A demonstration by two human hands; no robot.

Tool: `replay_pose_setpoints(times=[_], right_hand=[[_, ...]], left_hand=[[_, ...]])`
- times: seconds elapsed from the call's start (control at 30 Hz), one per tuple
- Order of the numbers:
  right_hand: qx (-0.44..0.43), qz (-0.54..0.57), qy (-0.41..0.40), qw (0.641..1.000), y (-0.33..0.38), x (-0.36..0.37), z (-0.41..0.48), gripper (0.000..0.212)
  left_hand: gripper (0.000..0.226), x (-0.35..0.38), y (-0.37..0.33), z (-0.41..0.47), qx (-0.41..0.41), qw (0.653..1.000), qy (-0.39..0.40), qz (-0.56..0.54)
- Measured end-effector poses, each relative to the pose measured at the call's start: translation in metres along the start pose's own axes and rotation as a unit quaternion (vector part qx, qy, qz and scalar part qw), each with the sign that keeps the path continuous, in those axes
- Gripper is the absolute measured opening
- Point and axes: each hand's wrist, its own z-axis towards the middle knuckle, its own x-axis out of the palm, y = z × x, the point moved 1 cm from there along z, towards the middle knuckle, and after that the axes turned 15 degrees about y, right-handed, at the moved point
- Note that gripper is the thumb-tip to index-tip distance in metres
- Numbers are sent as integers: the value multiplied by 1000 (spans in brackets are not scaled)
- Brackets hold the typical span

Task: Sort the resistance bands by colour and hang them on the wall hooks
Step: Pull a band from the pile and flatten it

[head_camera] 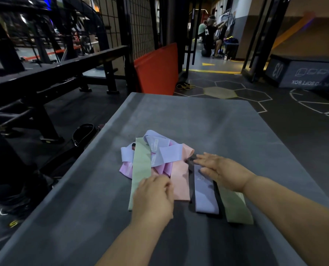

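1. Head view, nearest first: the left hand (153, 196) lies back-up on the near end of a long green band (140, 169). Its fingers are curled down where that band meets the peach band (181, 181); whether they pinch either one I cannot tell.
2. Just beyond and to the right, the right hand (219, 170) is spread flat, fingers straight, resting on a lavender band (205, 198) and the black band (190, 160), gripping nothing. A second green band (235, 210) lies right of these.
3. The flattened bands run lengthwise away from the person, side by side. The tangled pile (152, 156) of lavender, pink and green lies just ahead of the left hand, which is the nearer one, so the next band probably comes out toward the body.
4. Everything rests on a grey padded platform (198, 116).
5. Farther off are a black bench (67, 68) at left, an orange pad (156, 68), a soft box (304, 73) and distant people (209, 35). No wall hooks show.
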Motion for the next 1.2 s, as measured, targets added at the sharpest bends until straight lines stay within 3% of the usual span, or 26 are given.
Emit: replay_pose_setpoints(times=[0.07, 0.17, 0.27, 0.4, 0.53, 0.8, 0.93, 1.2], right_hand=[[4, -9, -21, 1000, 5, -5, -4, 42], [-16, -14, -82, 996, 31, -10, -11, 38], [-52, 12, -83, 995, 82, -7, -12, 25], [-50, 47, -20, 997, 137, 13, 3, 32], [-51, -9, 21, 998, 163, 38, 18, 27], [-28, -64, -53, 996, 175, 41, 14, 20], [-71, -133, -87, 985, 182, 47, 10, 25], [-100, -113, -145, 978, 190, 47, -25, 20]], left_hand=[[14, -12, 17, -2, -76, 997, -8, -6], [29, -23, 42, -7, -173, 985, 13, 17], [30, -25, 54, -10, -207, 977, 43, -17], [24, -24, 58, -10, -209, 974, 73, -42], [24, -26, 59, -14, -208, 973, 93, -26], [22, -29, 59, -21, -184, 974, 105, -83], [23, -30, 57, -29, -169, 974, 104, -107], [27, -33, 53, -49, -179, 965, 52, -183]])
